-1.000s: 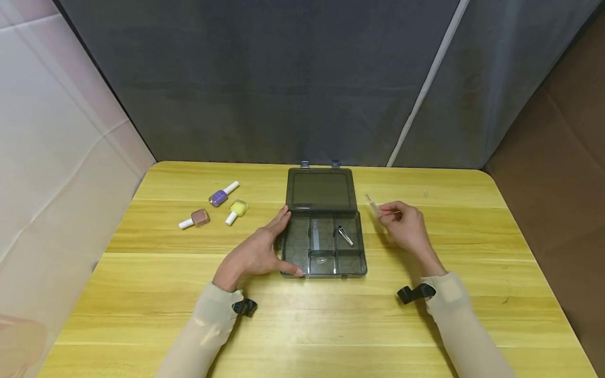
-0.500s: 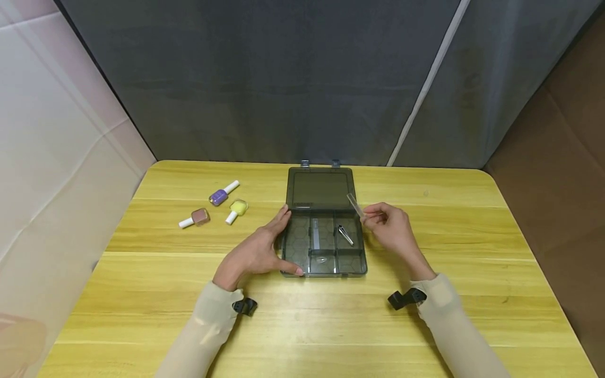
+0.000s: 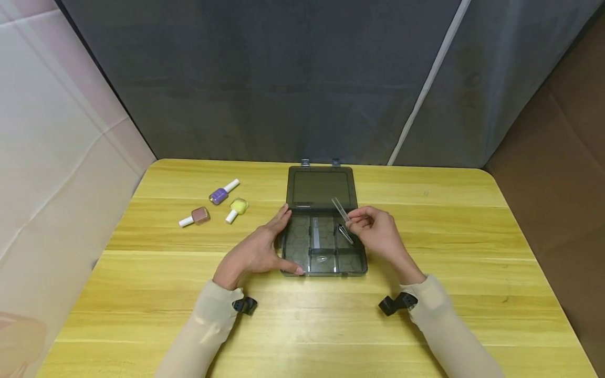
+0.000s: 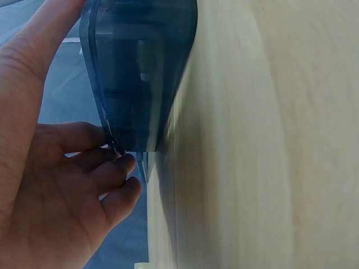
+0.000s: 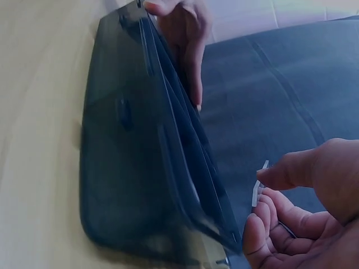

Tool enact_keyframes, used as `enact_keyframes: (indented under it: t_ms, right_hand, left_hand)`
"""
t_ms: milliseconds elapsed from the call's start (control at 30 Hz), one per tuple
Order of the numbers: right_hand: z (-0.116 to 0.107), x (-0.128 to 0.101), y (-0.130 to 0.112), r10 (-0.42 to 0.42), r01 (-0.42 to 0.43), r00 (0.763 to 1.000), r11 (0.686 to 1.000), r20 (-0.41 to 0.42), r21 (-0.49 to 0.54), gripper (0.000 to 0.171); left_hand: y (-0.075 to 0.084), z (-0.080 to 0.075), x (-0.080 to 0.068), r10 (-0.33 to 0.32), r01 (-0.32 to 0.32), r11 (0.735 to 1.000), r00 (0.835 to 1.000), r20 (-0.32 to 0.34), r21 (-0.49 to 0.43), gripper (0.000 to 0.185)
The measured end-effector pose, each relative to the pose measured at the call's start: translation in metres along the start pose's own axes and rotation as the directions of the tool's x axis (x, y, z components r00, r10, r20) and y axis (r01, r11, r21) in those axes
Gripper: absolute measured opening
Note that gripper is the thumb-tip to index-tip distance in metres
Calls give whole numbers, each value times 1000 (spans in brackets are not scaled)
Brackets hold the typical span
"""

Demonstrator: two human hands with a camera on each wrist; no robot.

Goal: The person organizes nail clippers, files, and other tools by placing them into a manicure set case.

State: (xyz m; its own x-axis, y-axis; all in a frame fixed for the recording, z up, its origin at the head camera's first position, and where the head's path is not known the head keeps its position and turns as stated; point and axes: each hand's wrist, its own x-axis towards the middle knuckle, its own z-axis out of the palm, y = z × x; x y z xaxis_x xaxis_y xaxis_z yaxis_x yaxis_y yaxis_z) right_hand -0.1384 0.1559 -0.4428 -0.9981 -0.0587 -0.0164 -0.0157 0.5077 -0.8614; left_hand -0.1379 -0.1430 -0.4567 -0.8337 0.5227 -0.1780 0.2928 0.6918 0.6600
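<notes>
Left hand (image 3: 255, 252) spread against box (image 3: 296, 239), right hand (image 3: 376, 232) aloft with strip (image 3: 340, 208)

Looks like a small curtained-off booth, more recording set than home or office. Closed off at the back by a dark grey sheet (image 3: 264, 84), crossed slantwise by a pale strip (image 3: 429, 84); on the left by a whitish, creased sheet (image 3: 61, 157); on the right by a brown sheet (image 3: 557, 136). Furnished, within view, with one yellowish wood-grain worktop (image 3: 321, 325), rounded at the far corners and set close to the grey sheet. Marked out as a filming set by black wrist-worn camera mounts (image 3: 245, 305) on both arms. Touched with a dressing-table look only by three nail polish bottles (image 3: 219, 196), a nail clipper (image 3: 346, 234) and an open compartmented case (image 3: 316, 186).
</notes>
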Motion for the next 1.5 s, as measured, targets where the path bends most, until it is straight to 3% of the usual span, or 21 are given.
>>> enact_keyframes:
  t_ms: [700,1300,1500]
  right_hand:
    - [19,-3,-13,25,-28,996,999,90,29,22]
    - [-11,4,4,-157,159,986,987,61,-27,50]
    - [-20,7,14,-212,215,976,971,42,-107,58]
  left_hand:
    - [0,-1,1,-5,5,1000,1000,-13,-10,141]
    - [0,0,-1,-1,1,1000,1000,-5,-1,141]
    - [0,0,-1,3,-3,1000,1000,-4,-2,141]
